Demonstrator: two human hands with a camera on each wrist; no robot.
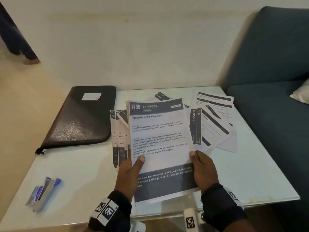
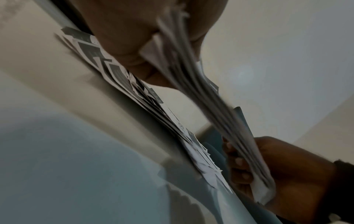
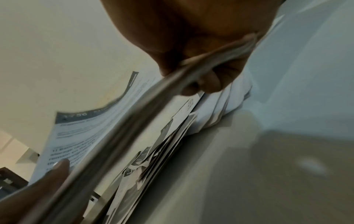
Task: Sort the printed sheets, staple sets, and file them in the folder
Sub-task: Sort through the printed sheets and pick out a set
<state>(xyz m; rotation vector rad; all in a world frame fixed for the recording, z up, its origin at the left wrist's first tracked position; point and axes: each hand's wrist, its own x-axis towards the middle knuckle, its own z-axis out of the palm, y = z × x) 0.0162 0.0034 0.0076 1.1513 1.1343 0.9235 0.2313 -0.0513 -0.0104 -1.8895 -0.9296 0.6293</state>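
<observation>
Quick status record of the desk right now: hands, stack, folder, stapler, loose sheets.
left hand: grips the held stack's lower left edge
right hand: grips its lower right edge
held stack: several sheets, raised off the table, top page headed BATHROOM
folder: black, closed, far left
stapler: near left, untouched
loose sheets: scattered beyond the stack

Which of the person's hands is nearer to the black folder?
Left. The left hand holds the sheets' side toward the black folder; the right hand holds the far side.
</observation>
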